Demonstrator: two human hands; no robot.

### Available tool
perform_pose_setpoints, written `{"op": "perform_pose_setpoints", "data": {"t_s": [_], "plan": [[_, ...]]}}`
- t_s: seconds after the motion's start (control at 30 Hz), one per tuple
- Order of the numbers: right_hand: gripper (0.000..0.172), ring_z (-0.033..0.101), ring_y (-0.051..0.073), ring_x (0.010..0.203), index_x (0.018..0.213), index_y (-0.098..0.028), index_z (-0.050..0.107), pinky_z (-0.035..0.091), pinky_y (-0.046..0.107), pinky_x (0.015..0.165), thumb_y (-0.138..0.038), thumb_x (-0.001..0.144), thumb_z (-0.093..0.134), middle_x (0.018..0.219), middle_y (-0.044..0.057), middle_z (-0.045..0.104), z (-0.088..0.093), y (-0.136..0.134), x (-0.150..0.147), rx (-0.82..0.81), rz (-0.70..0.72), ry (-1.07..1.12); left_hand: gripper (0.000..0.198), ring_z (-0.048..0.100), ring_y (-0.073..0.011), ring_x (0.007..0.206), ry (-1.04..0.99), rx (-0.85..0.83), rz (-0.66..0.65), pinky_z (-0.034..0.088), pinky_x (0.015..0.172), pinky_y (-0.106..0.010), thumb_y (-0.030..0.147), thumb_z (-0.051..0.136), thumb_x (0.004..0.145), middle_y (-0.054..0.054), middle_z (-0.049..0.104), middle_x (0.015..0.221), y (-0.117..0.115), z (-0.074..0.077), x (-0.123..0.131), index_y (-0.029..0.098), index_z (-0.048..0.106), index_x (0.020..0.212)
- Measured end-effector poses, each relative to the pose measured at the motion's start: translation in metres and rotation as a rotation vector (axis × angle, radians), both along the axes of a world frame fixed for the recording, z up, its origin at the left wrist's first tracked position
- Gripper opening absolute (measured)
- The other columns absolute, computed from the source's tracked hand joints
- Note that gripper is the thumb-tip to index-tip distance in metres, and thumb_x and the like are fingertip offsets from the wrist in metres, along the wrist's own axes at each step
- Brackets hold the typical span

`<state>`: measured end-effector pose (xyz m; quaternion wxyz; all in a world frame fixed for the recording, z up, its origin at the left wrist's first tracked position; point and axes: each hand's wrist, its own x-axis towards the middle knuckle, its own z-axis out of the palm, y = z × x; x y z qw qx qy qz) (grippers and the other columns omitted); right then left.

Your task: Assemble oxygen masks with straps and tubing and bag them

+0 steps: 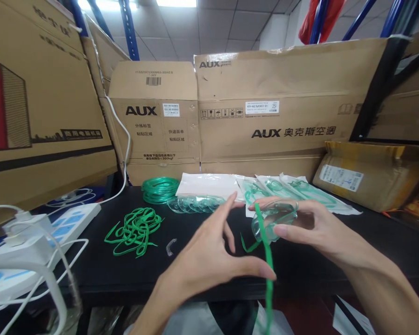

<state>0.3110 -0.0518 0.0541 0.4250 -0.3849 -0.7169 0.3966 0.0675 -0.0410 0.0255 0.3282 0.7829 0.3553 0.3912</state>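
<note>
My right hand [310, 228] grips a clear plastic mask [273, 222] above the black table [91, 270]. A green elastic strap [267, 260] runs from the mask down past the table's front edge. My left hand [209, 256] pinches that strap between thumb and forefinger, the other fingers spread upward. Behind the hands lie a row of clear masks [195, 203], a coil of green tubing [159, 190] and several sealed mask packets [300, 193].
A tangle of green straps [135, 230] and a small metal clip [171, 246] lie at left. White power strips [38, 237] with cables sit at the far left. AUX cardboard boxes [265, 121] wall the back, and a yellow parcel [366, 174] lies at right.
</note>
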Motion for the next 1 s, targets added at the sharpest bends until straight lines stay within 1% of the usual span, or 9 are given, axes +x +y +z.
{"op": "perform_pose_setpoints", "data": {"t_s": [0.07, 0.17, 0.23, 0.27, 0.43, 0.63, 0.77, 0.9, 1.0], "plan": [[0.043, 0.066, 0.032, 0.119, 0.126, -0.029, 0.071, 0.056, 0.044, 0.101, -0.036, 0.084, 0.078, 0.131, 0.005, 0.070, 0.000, -0.002, -0.005, -0.028, 0.038, 0.059, 0.119, 0.060, -0.0176, 0.065, 0.067, -0.031, -0.028, 0.048, 0.057, -0.027, 0.062, 0.087, 0.059, -0.001, 0.070, 0.089, -0.005, -0.007, 0.012, 0.029, 0.031, 0.158], [0.042, 0.071, 0.030, 0.109, 0.126, -0.029, 0.071, 0.057, 0.042, 0.097, -0.035, 0.085, 0.078, 0.122, 0.005, 0.074, -0.002, -0.002, -0.007, -0.029, 0.032, 0.078, 0.064, 0.058, -0.0167, 0.065, 0.116, -0.036, -0.050, 0.043, 0.058, -0.025, 0.057, 0.077, 0.076, 0.002, 0.065, 0.076, -0.005, -0.011, 0.021, 0.027, 0.063, 0.131], [0.040, 0.070, 0.029, 0.109, 0.124, -0.030, 0.072, 0.056, 0.040, 0.098, -0.035, 0.085, 0.078, 0.119, 0.005, 0.076, -0.004, -0.001, -0.003, 0.003, 0.007, 0.091, 0.032, 0.054, -0.0140, 0.065, 0.131, -0.036, -0.059, 0.040, 0.060, -0.024, 0.050, 0.072, 0.084, 0.004, 0.063, 0.074, -0.001, -0.010, 0.020, 0.024, 0.073, 0.103], [0.040, 0.070, 0.029, 0.111, 0.123, -0.030, 0.072, 0.056, 0.040, 0.099, -0.035, 0.085, 0.078, 0.119, 0.005, 0.075, -0.005, -0.001, 0.000, 0.016, -0.004, 0.106, 0.026, 0.052, -0.0130, 0.065, 0.136, -0.043, -0.068, 0.039, 0.062, -0.024, 0.048, 0.071, 0.086, 0.004, 0.062, 0.073, 0.002, -0.008, 0.017, 0.023, 0.074, 0.094], [0.041, 0.070, 0.030, 0.108, 0.121, -0.029, 0.073, 0.059, 0.039, 0.090, -0.039, 0.082, 0.080, 0.123, 0.007, 0.074, -0.006, 0.002, 0.009, -0.009, -0.068, 0.213, 0.035, 0.045, -0.0113, 0.062, 0.173, -0.168, -0.080, 0.031, 0.057, -0.023, 0.055, 0.068, 0.086, 0.005, 0.057, 0.067, 0.010, 0.004, -0.006, 0.020, 0.073, 0.084], [0.046, 0.071, 0.029, 0.094, 0.117, -0.024, 0.075, 0.060, 0.042, 0.083, -0.045, 0.077, 0.082, 0.117, 0.010, 0.075, -0.006, 0.004, -0.008, -0.073, -0.140, 0.230, 0.039, 0.047, -0.0099, 0.058, 0.054, -0.314, -0.132, 0.034, 0.052, -0.020, 0.055, 0.068, 0.086, 0.002, 0.059, 0.069, 0.011, 0.021, -0.036, 0.019, 0.076, 0.097], [0.048, 0.072, 0.027, 0.093, 0.122, -0.026, 0.072, 0.059, 0.041, 0.088, -0.045, 0.080, 0.081, 0.109, 0.007, 0.076, -0.013, 0.007, -0.028, -0.144, 0.001, 0.175, 0.034, 0.048, -0.0092, 0.055, -0.050, -0.237, -0.002, 0.034, 0.048, -0.019, 0.052, 0.070, 0.087, 0.001, 0.059, 0.070, 0.014, 0.029, -0.059, 0.019, 0.076, 0.094], [0.042, 0.069, 0.026, 0.103, 0.123, -0.030, 0.072, 0.059, 0.036, 0.085, -0.042, 0.083, 0.079, 0.141, 0.006, 0.062, -0.016, 0.007, -0.041, -0.165, 0.107, 0.143, 0.034, 0.051, -0.0109, 0.056, -0.188, 0.011, 0.239, 0.038, 0.047, -0.019, 0.052, 0.071, 0.085, -0.001, 0.060, 0.069, 0.017, 0.037, -0.095, 0.020, 0.078, 0.093], [0.038, 0.068, 0.024, 0.102, 0.122, -0.031, 0.072, 0.058, 0.035, 0.083, -0.040, 0.085, 0.078, 0.152, 0.005, 0.052, -0.015, 0.006, -0.041, -0.157, 0.134, 0.130, 0.040, 0.053, -0.0127, 0.057, -0.201, 0.151, 0.438, 0.040, 0.049, -0.020, 0.055, 0.073, 0.082, -0.002, 0.062, 0.070, 0.021, 0.042, -0.126, 0.020, 0.080, 0.100]]}}
